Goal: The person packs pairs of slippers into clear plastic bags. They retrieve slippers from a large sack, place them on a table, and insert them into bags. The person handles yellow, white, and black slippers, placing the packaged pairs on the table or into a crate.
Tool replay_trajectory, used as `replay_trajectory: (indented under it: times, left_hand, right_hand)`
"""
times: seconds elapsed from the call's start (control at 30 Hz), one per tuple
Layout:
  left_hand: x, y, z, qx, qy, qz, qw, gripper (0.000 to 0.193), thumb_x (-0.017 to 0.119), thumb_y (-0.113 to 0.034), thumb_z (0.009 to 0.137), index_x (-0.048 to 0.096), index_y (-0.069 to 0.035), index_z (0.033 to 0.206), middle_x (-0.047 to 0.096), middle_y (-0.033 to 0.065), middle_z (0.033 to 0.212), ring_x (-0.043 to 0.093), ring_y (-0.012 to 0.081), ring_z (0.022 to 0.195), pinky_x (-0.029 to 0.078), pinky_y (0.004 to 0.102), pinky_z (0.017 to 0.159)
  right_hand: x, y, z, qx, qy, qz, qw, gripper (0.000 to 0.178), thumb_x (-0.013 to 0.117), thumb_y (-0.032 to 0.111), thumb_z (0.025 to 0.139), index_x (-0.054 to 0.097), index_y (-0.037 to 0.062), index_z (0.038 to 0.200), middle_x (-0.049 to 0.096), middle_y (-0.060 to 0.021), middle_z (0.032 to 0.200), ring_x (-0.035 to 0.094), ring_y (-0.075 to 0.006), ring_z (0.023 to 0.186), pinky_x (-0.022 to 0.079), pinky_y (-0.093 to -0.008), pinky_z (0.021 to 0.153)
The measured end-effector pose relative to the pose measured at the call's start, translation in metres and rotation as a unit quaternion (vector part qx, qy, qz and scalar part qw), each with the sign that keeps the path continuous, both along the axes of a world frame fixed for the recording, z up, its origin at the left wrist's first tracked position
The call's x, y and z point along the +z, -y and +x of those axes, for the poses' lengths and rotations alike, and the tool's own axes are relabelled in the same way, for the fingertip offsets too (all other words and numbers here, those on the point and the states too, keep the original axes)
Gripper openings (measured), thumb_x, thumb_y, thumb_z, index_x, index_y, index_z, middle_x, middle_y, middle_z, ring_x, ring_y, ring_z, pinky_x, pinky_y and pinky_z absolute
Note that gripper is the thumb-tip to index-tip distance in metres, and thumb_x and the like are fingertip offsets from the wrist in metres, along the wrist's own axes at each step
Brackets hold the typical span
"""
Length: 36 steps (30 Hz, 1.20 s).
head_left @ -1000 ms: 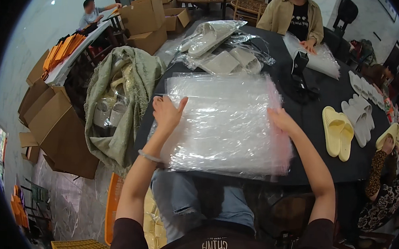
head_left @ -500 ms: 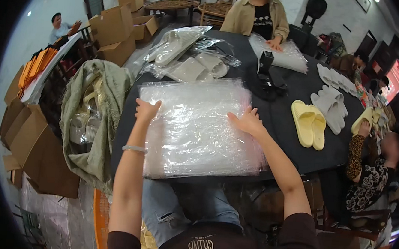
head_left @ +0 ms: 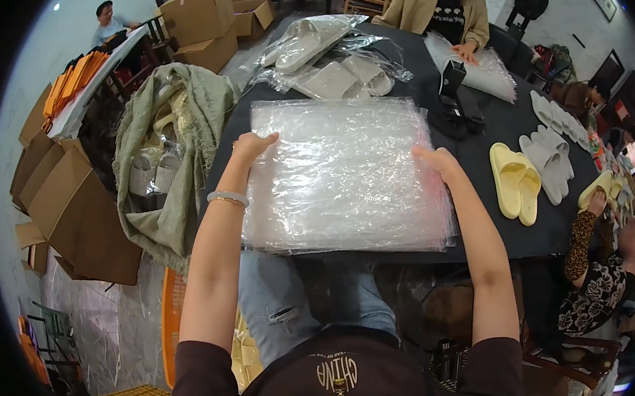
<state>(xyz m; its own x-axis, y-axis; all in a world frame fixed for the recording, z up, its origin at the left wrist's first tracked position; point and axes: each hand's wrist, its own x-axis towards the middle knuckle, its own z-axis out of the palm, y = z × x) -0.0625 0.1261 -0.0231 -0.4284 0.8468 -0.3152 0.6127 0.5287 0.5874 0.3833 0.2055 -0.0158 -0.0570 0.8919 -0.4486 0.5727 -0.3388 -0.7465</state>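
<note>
A stack of clear plastic sheets (head_left: 341,181), pinkish along its right side, is found at the near edge of the black tabletop (head_left: 475,156), directly before the person; whether it rests flat or is slightly raised cannot be told. The left hand (head_left: 251,147) is at the stack's left edge, thumb laid over the top and the other fingers bent at the side. The right hand (head_left: 440,161) is at the right edge, its thumb pointing inward over the film. Whether the fingers of either hand are closed on the stack cannot be determined, their undersides being hidden. Beyond the stack, pale slippers in clear bags (head_left: 333,78) lie in a heap. To the right stand a black device (head_left: 453,79), yellow slippers (head_left: 513,184) and, just beside these, grey slippers (head_left: 548,166). At the far side a co-worker's hand (head_left: 465,52) rests on further clear film (head_left: 491,79). Left of the tabletop, a green sack (head_left: 161,227) contains wrapped footwear
</note>
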Motion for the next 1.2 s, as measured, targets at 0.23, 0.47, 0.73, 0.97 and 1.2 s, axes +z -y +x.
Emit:
replay_trajectory:
  times: [0.23,0.47,0.73,0.97,1.2]
  left_hand:
    - [0.015,0.02,0.001,0.037,0.186,0.039,0.981,0.094,0.071,-0.062,0.069,0.053,0.019,0.114,0.054,0.0318,0.117,0.057,0.0371,0.108,0.046,0.0408,0.086]
    - [0.023,0.025,-0.005,0.026,0.265,0.029,0.963,0.106,0.07,-0.065,0.069,0.041,0.018,0.127,0.039,0.0331,0.134,0.042,0.0384,0.125,0.036,0.0428,0.099]
    - [0.039,0.022,-0.021,0.035,0.385,0.192,0.902,0.072,0.077,-0.04,0.073,0.051,0.009,0.121,0.053,0.0178,0.121,0.052,0.0234,0.11,0.043,0.0328,0.088]
    - [0.15,0.05,-0.016,-0.037,0.372,0.506,0.777,0.033,0.064,-0.021,0.086,0.057,-0.002,0.112,0.058,0.0068,0.108,0.055,0.0167,0.098,0.043,0.0313,0.09]
    - [0.096,0.055,-0.048,-0.045,0.297,0.393,0.869,0.037,0.069,-0.017,0.076,0.061,0.004,0.106,0.064,0.0116,0.1,0.059,0.0204,0.089,0.046,0.0324,0.083]
  right_hand:
    - [-0.009,-0.009,0.009,0.026,-0.101,-0.029,0.994,0.082,0.075,0.05,0.071,0.052,-0.0107,0.12,0.059,-0.0201,0.117,0.061,-0.028,0.099,0.049,-0.0389,0.081]
    - [0.015,0.017,0.009,0.014,-0.303,-0.153,0.941,0.044,0.071,0.02,0.083,0.055,-0.0045,0.116,0.063,-0.0138,0.109,0.062,-0.0208,0.096,0.053,-0.033,0.082]
    - [0.058,0.042,-0.015,0.085,-0.274,0.217,0.933,0.042,0.072,0.01,0.078,0.057,-0.0022,0.115,0.064,-0.006,0.104,0.062,-0.0129,0.087,0.048,-0.0259,0.082]
    - [0.126,0.035,-0.01,0.096,-0.277,0.434,0.852,0.023,0.069,0.015,0.081,0.067,0.0019,0.1,0.066,-0.0029,0.091,0.06,-0.0125,0.087,0.047,-0.027,0.08]
    - [0.053,-0.003,0.009,0.208,0.0,0.418,0.885,0.023,0.062,0.018,0.086,0.062,0.003,0.103,0.059,-0.0045,0.098,0.056,-0.0153,0.096,0.044,-0.0311,0.086]
